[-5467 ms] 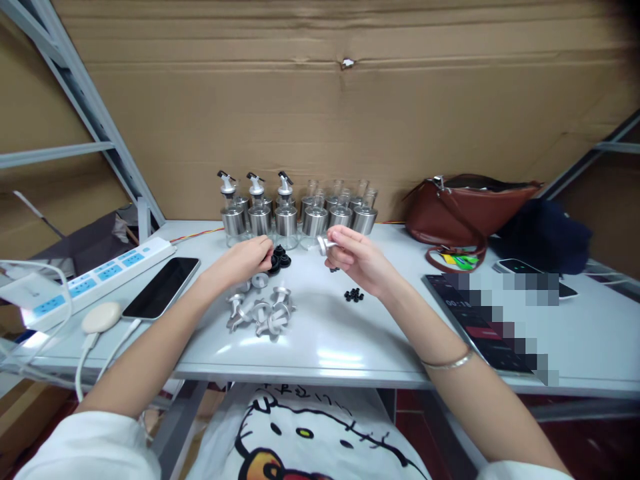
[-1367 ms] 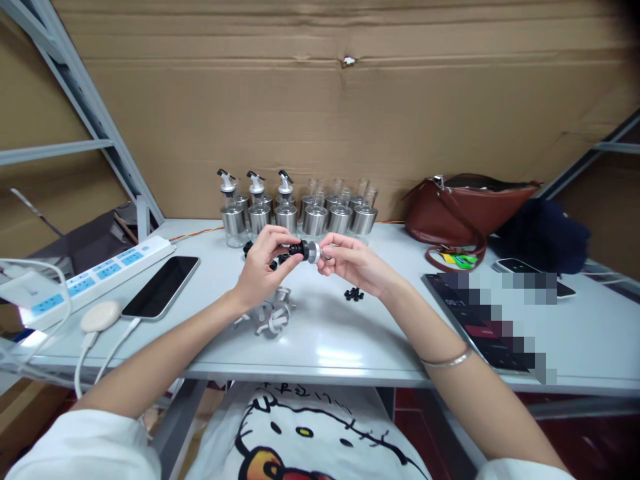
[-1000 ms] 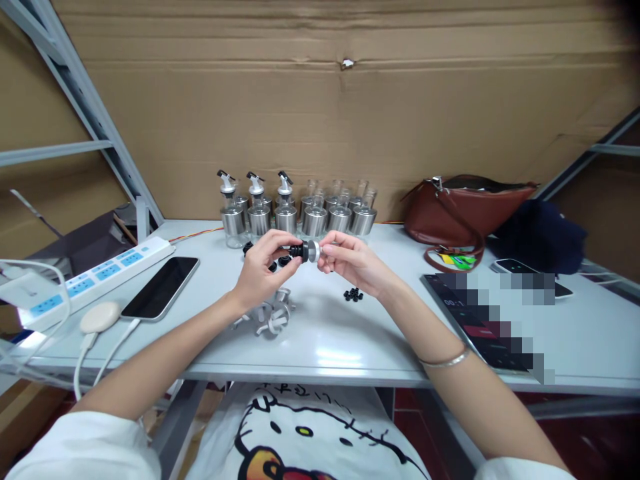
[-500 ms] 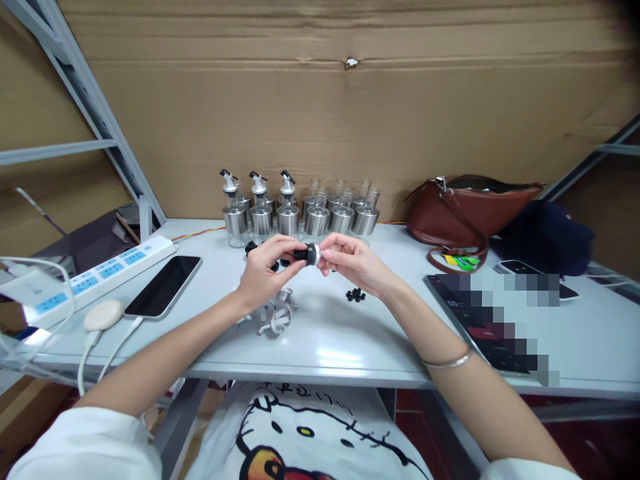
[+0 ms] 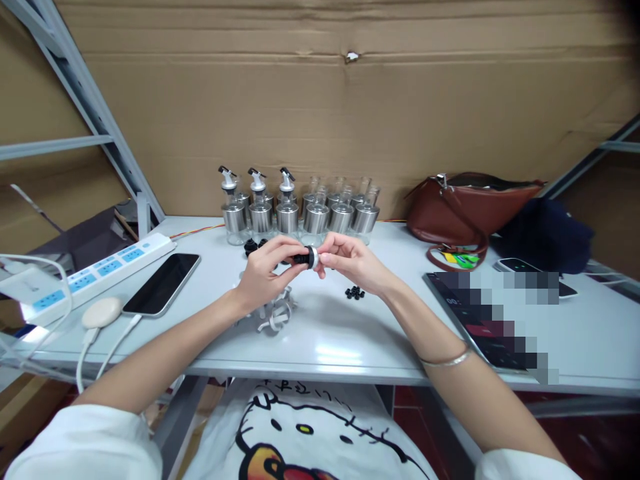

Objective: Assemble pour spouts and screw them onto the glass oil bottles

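Between my hands is a bottle stopper [image 5: 313, 257] with a ribbed black plug and a whitish collar, lying on its side in the air. My left hand [image 5: 273, 270] pinches it by the black plug. The fingertips of my right hand [image 5: 347, 260] are closed at the whitish end; any small part between them is hidden. Below my left hand lies a pile of grey-white plastic pieces [image 5: 276, 315], partly covered by the hand. More black stoppers [image 5: 251, 247] sit behind my left hand. Right of the hands is a small cluster of tiny black parts [image 5: 355, 293].
Glass bottles with steel sleeves [image 5: 317, 219] stand at the back; three carry pourer tops [image 5: 257, 179]. On the left are a power strip [image 5: 110, 268], a phone [image 5: 163, 285] and a round white charger [image 5: 102, 312]. To the right are a brown bag [image 5: 465, 207] and a tablet [image 5: 465, 313].
Both hands stay together at the stopper with almost the same grip. My right fingers have shifted slightly at the whitish end. The whole view has tilted a little.
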Available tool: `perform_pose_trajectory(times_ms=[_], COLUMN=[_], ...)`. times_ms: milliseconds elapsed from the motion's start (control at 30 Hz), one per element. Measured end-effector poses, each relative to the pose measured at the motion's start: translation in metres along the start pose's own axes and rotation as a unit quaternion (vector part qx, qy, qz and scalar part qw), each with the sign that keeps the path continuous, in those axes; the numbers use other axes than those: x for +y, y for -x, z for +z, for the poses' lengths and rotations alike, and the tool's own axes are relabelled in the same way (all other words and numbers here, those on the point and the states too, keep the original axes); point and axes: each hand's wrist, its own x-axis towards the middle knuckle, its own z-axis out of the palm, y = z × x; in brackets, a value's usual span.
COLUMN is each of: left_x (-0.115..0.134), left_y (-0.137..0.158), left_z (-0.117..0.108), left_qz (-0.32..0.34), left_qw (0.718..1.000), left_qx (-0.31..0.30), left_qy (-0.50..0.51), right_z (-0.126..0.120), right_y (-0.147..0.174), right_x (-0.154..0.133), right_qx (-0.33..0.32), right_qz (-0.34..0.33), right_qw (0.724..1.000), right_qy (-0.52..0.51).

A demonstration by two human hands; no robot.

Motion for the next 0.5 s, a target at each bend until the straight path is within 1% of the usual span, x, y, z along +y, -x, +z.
perform_pose_trajectory(times_ms=[133, 267, 400, 500], left_x=[-0.0008, -0.0030, -0.0068, -0.0088], left_y=[0.0004, -0.0002, 0.0003, 0.0016], left_z=[-0.0017, -0.0035, -0.0033, -0.0019], left_qz=[0.007, 0.032, 0.049, 0.047], left_qw=[1.000, 0.999, 0.998, 0.998], left_qx=[-0.018, -0.036, -0.039, -0.039], left_qy=[-0.014, -0.022, -0.028, -0.033], right_z=[-0.0007, -0.0021, -0.0001, 0.0039], right_y=[-0.0002, -0.0004, -0.0002, 0.0001], right_x=[0.0011, 0.0035, 0.0034, 0.0020], right_qx=[-0.004, -0.009, -0.004, -0.001], right_qz=[0.016, 0.026, 0.038, 0.046], right_qw=[1.000, 1.000, 0.999, 0.999], right_qy=[0.000, 0.001, 0.006, 0.010])
